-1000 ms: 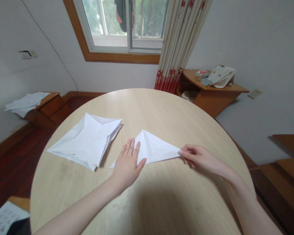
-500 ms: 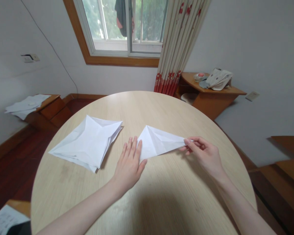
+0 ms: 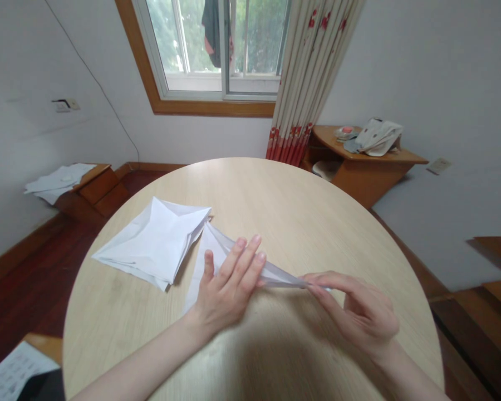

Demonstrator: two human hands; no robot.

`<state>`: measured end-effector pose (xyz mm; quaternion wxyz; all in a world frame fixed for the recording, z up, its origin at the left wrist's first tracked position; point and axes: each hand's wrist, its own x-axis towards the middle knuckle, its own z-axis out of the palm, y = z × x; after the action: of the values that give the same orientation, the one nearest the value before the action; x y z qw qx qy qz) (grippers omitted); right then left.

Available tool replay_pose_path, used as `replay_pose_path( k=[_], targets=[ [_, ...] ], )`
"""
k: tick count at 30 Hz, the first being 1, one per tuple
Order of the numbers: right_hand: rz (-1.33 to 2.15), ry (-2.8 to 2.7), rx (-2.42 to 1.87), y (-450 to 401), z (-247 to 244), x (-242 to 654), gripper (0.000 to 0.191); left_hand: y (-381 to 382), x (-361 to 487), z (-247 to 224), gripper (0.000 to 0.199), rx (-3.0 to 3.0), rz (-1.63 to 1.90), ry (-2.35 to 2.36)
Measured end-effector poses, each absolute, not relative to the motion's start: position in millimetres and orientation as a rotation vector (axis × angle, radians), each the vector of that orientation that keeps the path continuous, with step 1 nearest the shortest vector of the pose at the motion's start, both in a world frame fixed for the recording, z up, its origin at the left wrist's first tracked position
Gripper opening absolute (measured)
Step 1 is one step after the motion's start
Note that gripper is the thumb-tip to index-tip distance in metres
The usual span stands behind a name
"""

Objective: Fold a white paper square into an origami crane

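Observation:
My right hand [image 3: 359,309] pinches the narrow tip of a folded white sheet of paper [image 3: 279,275] between thumb and fingertips, slightly right of the table's middle. Across the same paper lies my left hand [image 3: 231,284], fingers stretched out and the little finger apart from the others; it hides the sheet's middle. The sheet's wide end shows left of this hand, its upper corner close to a stack of folded white papers [image 3: 167,234]. That stack rests on the left part of the round wooden table [image 3: 275,195].
Behind the table are a window [image 3: 217,50] and a red-patterned curtain [image 3: 309,83]. A corner desk [image 3: 371,164] at the right holds a pale cloth bag [image 3: 379,136]. Papers [image 3: 60,181] lie on a low cabinet [image 3: 102,189] at the left. A printed sheet [image 3: 16,370] sits at the lower left.
The folded sheet has turned and shifted left and nearer, its wide end now beside the stack. My left hand has moved onto its middle; my right hand has come lower with the tip.

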<state>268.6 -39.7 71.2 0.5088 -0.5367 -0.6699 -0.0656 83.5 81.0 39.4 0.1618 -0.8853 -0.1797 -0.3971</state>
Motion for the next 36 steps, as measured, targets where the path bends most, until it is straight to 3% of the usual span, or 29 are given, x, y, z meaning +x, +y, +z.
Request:
replay_pose_path(
  k=[5,10,16,23,36],
  targets=[
    [0.027,-1.731,-1.222,-44,79,265,0.013,79,80,57,0.02,-2.692,-1.24,-0.452],
    [0.081,-1.634,-1.195,-39,67,274,0.019,81,78,54,0.02,-2.769,-1.242,-0.455],
    [0.0,-1.761,-1.27,-32,70,276,0.007,83,76,46,0.018,-2.847,-1.162,-0.486],
    [-0.06,-1.812,-1.366,-27,66,280,0.006,82,76,44,0.021,-2.869,-1.041,-0.57],
    [0.027,-1.909,-1.545,-24,53,286,0.014,81,77,42,0.019,-2.873,-0.792,-0.609]
  ],
)
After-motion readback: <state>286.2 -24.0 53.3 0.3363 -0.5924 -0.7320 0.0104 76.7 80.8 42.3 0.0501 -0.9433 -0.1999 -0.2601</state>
